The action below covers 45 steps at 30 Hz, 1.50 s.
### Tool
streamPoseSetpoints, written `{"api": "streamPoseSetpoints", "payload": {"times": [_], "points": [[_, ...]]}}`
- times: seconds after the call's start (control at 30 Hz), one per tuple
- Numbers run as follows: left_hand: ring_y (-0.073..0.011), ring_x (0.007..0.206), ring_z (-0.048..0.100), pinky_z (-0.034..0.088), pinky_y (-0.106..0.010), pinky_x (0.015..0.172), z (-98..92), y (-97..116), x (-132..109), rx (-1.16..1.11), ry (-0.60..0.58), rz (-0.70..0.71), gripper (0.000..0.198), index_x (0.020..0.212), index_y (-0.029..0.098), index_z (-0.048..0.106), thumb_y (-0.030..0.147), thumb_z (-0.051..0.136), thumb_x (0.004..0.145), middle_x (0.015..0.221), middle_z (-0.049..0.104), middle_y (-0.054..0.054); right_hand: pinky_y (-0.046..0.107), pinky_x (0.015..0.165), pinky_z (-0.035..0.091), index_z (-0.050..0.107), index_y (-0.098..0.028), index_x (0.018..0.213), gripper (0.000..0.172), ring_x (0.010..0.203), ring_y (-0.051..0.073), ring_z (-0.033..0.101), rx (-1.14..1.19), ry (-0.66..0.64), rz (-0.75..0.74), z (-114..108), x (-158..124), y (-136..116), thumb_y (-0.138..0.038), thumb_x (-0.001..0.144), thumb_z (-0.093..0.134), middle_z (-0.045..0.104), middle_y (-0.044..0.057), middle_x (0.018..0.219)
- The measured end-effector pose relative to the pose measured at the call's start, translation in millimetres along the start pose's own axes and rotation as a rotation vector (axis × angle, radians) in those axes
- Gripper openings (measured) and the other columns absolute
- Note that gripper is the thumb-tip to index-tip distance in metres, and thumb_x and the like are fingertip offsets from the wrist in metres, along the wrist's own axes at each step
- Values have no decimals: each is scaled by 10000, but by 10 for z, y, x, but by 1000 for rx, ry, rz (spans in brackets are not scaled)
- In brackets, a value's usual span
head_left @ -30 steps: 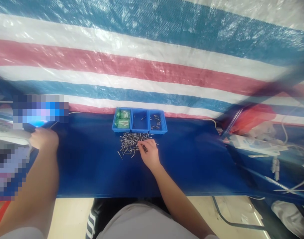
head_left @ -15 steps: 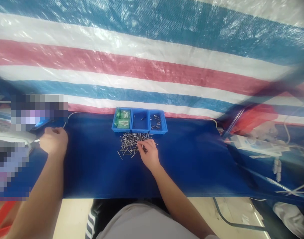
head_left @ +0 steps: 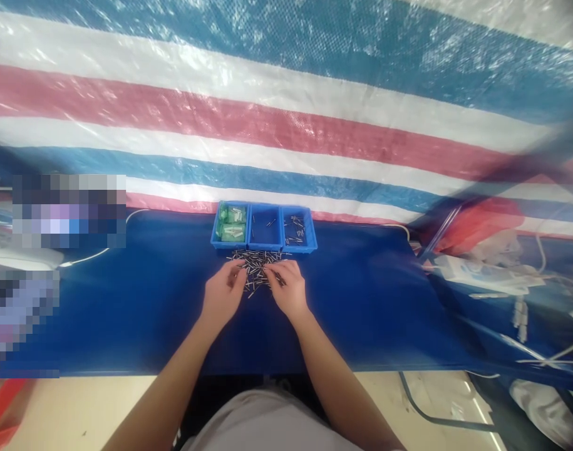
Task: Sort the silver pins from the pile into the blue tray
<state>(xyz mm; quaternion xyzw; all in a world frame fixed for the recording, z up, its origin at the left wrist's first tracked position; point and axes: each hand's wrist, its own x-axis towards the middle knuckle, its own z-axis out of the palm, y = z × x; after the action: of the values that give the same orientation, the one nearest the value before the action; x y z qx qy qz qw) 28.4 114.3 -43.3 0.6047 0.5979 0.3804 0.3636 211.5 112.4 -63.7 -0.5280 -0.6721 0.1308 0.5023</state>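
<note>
A heap of small metal pins (head_left: 257,262) lies on the blue table (head_left: 361,300), just in front of three blue bins. My left hand (head_left: 223,292) rests at the heap's left side, fingers curled onto the pins. My right hand (head_left: 287,289) sits at the right side, fingertips pinched among the pins. What either hand holds is too small to make out. The left bin (head_left: 231,223) holds green packets. The middle bin (head_left: 265,225) has one or two pins. The right bin (head_left: 297,227) holds several pins.
A striped red, white and blue tarp (head_left: 286,113) hangs behind the table. To the right lie a white power strip (head_left: 474,272), cables and a red object (head_left: 478,222). A white cable (head_left: 103,250) runs along the table's left. The table's front edge is near my lap.
My left hand has swung from the far left of the table over to the pin heap. My right hand stayed at the heap's right side.
</note>
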Motion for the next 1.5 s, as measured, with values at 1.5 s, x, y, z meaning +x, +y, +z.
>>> {"api": "streamPoseSetpoints", "payload": {"times": [1.5], "points": [[-105, 582, 597, 468, -208, 585, 256, -164, -168, -45, 84, 150, 253, 997, 194, 674, 410, 559, 931, 691, 647, 5, 342, 783, 541, 711, -236, 940, 127, 858, 183, 629, 142, -57, 1, 43, -66, -129, -245, 957, 585, 708, 35, 860]]}}
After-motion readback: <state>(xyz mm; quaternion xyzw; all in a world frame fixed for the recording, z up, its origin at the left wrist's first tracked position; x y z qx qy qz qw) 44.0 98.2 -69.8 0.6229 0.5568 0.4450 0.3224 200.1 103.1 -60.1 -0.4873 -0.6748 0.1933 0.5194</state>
